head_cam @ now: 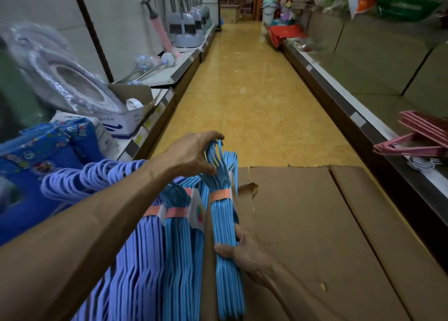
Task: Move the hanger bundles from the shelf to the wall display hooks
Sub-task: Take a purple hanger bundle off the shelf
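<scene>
A light blue hanger bundle (224, 221) with an orange band lies along the left edge of a big cardboard box (315, 223). My left hand (194, 156) grips its hooks at the far end. My right hand (242, 250) clasps its lower part from the right side. Left of it lie another light blue bundle (181, 243) and a purple hanger bundle (135, 260), both partly under my left forearm. A pink hanger bundle (417, 139) rests on the right shelf.
The yellow tiled aisle (242, 90) runs ahead between two low shelves. The left shelf (169, 78) holds a wrapped toilet seat (60, 71), blue printed packs (48, 146) and brushes. Goods crowd the far right shelf (315, 61).
</scene>
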